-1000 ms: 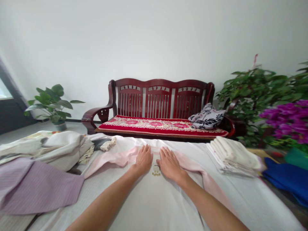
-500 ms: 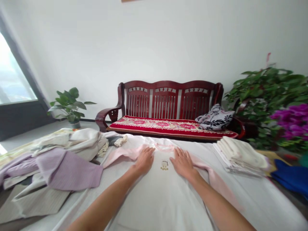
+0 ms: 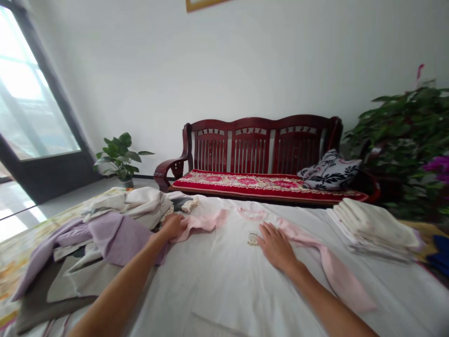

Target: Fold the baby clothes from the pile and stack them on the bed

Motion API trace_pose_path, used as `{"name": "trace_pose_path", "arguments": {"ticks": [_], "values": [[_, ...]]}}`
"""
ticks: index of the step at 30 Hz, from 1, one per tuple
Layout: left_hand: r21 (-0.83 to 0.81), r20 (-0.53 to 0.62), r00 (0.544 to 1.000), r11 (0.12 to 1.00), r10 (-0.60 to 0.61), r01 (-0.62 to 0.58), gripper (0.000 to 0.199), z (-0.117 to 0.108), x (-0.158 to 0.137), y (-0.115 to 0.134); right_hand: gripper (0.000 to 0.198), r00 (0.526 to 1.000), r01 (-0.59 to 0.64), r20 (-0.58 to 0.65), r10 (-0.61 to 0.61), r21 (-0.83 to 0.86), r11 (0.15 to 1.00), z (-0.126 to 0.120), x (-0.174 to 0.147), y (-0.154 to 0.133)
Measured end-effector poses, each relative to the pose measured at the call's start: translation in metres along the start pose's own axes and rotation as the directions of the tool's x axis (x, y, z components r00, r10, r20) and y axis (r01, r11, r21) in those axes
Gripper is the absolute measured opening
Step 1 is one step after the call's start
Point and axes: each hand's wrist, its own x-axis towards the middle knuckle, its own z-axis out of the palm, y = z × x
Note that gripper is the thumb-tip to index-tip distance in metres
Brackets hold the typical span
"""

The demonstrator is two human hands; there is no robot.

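A white long-sleeved shirt (image 3: 231, 271) with pink sleeves, a pink-edged neck and a small print on the chest lies spread out, its neck away from me. At the end of its left-side sleeve, my left hand (image 3: 174, 226) is closed around the pink fabric; its fingertips are partly hidden. My right hand (image 3: 278, 246) rests palm down on the upper chest beside the print, fingers stretched out. The other pink sleeve (image 3: 338, 274) trails towards me, past my right forearm.
Loose clothes, with a lilac garment (image 3: 121, 238) on top, are heaped at the left. A stack of folded white clothes (image 3: 373, 224) stands at the right on the white sheet (image 3: 393, 290). Beyond are a wooden bench (image 3: 249, 145), a patterned cushion (image 3: 331, 171) and potted plants (image 3: 121, 157).
My left hand has moved left from beside the shirt's neck to the sleeve end and closed on it. The right hand stays flat on the chest. The view has turned slightly left.
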Motion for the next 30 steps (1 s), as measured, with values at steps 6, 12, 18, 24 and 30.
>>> {"name": "trace_pose_path", "arguments": {"ticks": [6,12,18,24,30], "values": [[0.059,-0.046,0.997,0.996,0.065,-0.063,0.019,-0.035,0.006,-0.011,0.048,1.000,0.007,-0.011,-0.007,0.007,1.000,-0.001,-0.001,0.000],[0.242,-0.066,0.997,0.968,-0.051,0.065,0.021,-0.048,0.003,-0.010,0.050,1.000,-0.006,0.026,0.006,-0.005,1.000,-0.007,-0.002,-0.003],[0.173,-0.109,0.991,0.983,0.083,-0.063,0.035,-0.020,-0.011,0.050,0.051,0.999,-0.009,0.036,0.009,0.007,1.000,-0.007,-0.002,-0.003],[-0.115,-0.026,0.927,0.920,0.374,-0.375,0.032,0.025,-0.038,0.099,0.053,0.998,-0.015,0.062,0.014,0.012,1.000,-0.010,-0.002,-0.005],[-0.138,-0.034,0.914,0.904,0.405,-0.406,0.038,0.029,-0.051,0.085,0.052,0.998,-0.014,0.058,0.014,0.005,1.000,-0.007,-0.003,-0.003]]}}
